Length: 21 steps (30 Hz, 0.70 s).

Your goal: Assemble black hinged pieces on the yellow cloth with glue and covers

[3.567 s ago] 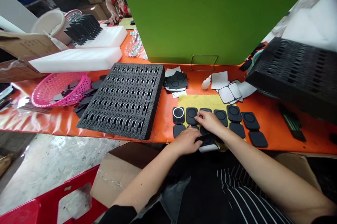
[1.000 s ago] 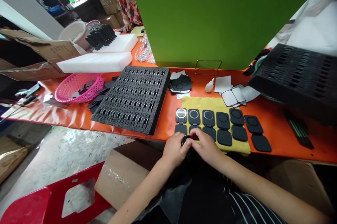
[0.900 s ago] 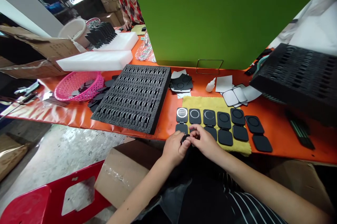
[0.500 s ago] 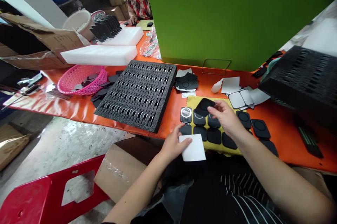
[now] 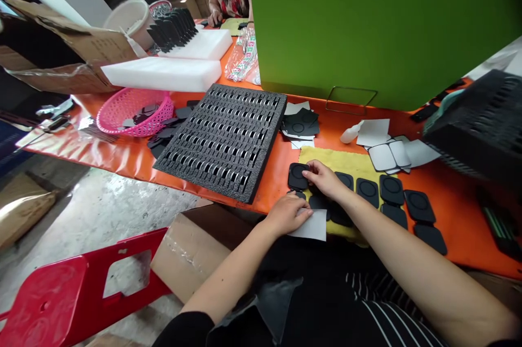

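My right hand [image 5: 324, 179] pinches the right edge of a thin black square sheet with a ring mark [image 5: 297, 176], which lies over the leftmost black square piece in the back row. My left hand [image 5: 286, 213] rests just in front, its thumb over a white paper square [image 5: 315, 225] and its fingertips at the front-row piece below. More flat black square pieces with rings, such as this one [image 5: 367, 190], run in two rows to the right, partly on a yellow cloth [image 5: 346, 159]. My forearm and hands cover some of them.
A black foam tray [image 5: 222, 137] with slotted discs stands left, beside a pink basket [image 5: 161, 117]. Behind the cloth lie black ring sheets [image 5: 302, 123], a small white bottle [image 5: 350, 133] and white papers [image 5: 374, 131]. A green panel [image 5: 367, 26] rises behind; a co-worker's hand [image 5: 215, 18] shows beyond.
My right hand has moved left and down, bringing the black sheet onto the leftmost piece and covering its silver perforated disc. My left hand still has the white paper. The view has shifted slightly.
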{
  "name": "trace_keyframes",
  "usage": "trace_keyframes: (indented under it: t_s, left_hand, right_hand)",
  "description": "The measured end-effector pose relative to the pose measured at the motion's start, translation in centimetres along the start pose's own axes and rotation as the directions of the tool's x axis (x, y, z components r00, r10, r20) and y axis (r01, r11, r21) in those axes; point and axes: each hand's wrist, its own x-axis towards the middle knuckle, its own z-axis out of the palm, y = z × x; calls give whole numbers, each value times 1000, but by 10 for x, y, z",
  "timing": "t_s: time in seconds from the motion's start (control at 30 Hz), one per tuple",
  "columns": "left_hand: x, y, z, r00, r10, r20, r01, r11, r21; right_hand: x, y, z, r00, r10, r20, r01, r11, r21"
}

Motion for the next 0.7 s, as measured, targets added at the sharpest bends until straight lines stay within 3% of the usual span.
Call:
trace_keyframes:
  t_s: [0.3, 0.7]
  left_hand:
    - [-1, -1, 0, 1000, -6, 6, 6, 1000, -12]
    - [0, 0, -1, 1000, -2, 7, 2, 1000, -14]
  right_hand:
    - [-2, 0, 1, 1000, -19, 18, 20, 999, -35]
    - [-1, 4, 4, 998, -37, -56, 27, 985, -168]
